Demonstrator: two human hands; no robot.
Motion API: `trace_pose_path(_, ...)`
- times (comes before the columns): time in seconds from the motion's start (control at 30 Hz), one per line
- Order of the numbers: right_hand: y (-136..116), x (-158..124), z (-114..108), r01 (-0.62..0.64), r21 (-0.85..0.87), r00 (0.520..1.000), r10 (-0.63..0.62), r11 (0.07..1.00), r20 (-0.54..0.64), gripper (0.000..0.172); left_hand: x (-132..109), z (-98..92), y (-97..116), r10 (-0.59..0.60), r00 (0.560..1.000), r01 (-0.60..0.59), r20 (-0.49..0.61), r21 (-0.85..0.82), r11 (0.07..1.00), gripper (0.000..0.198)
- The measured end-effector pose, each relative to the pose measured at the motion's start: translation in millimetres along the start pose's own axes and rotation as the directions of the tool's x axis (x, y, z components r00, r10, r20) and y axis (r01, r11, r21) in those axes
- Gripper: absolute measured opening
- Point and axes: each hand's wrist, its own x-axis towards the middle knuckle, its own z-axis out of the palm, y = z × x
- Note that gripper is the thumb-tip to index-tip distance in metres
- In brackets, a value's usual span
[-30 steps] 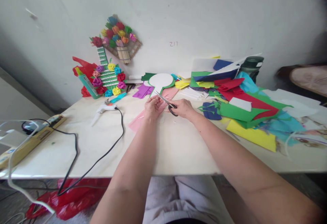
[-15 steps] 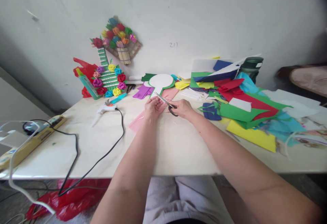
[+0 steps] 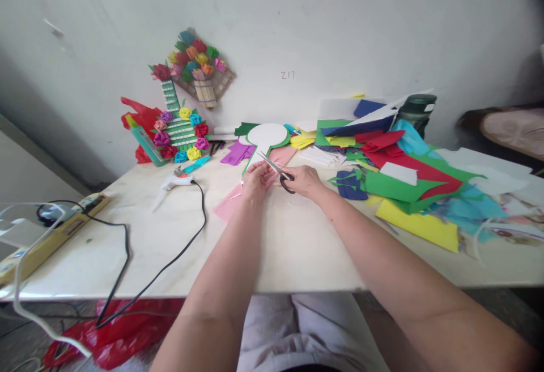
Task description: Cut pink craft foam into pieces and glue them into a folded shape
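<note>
My right hand [image 3: 302, 180] grips a pair of scissors [image 3: 272, 163] by the black handles, with the blades pointing up and to the left. Close to the blades, my left hand [image 3: 258, 179] is closed in a pinch; what its fingers hold is too small to make out. Pink paper [image 3: 229, 202] lies on the table beside and partly under my left hand. Just beyond both hands rests a paddle-shaped white cutout with a green border [image 3: 267, 135]. Purple paper [image 3: 236, 153] lies to its left.
A white glue gun [image 3: 172, 182] with a black cord lies left, near a power strip [image 3: 55, 236]. A flower-covered guitar craft [image 3: 182, 128] and a green glue bottle [image 3: 145, 142] stand behind. Coloured sheets [image 3: 408, 188], yellow paper [image 3: 419, 225] and a dark bottle [image 3: 416, 112] crowd the right.
Both hands stay nearly in place over the pink paper. My left hand's fingers shift slightly, and the scissors remain in my right hand.
</note>
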Motion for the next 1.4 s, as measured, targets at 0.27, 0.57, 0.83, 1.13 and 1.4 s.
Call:
trace_pose_path(0.27, 3, 4, 5, -0.006, 0.046, 1.0, 0.006, 0.999, -0.004, 0.047, 1, -0.7, 1, -0.002, 1.0, 0.002, 0.008, -0.012, 1.0, 0.013)
trace_pose_path(0.57, 2, 1, 1, -0.006, 0.059, 1.0, 0.007, 0.998, -0.016, 0.044, 0, 0.1, 0, 0.002, 1.0, -0.002, 0.02, 0.003, 1.0, 0.013)
trace_pose_path(0.83, 3, 1, 1, -0.05, 0.056, 0.999, 0.05, 0.997, -0.007, 0.044, -3, 5.4, -1, -0.008, 1.0, 0.008, 0.024, 0.029, 1.0, 0.015)
trace_pose_path(1.13, 3, 5, 3, -0.066, 0.072, 0.998, 0.067, 0.995, -0.01, 0.042, 0, 2.1, -2, -0.027, 0.999, 0.026, 0.017, 0.037, 0.999, 0.015)
trace_pose_path(1.4, 12, 6, 13, -0.11, 0.328, 0.991, 0.127, 0.938, -0.03, 0.03, -1, 4.7, -1, -0.041, 0.999, 0.042, -0.015, 0.045, 0.998, 0.017)
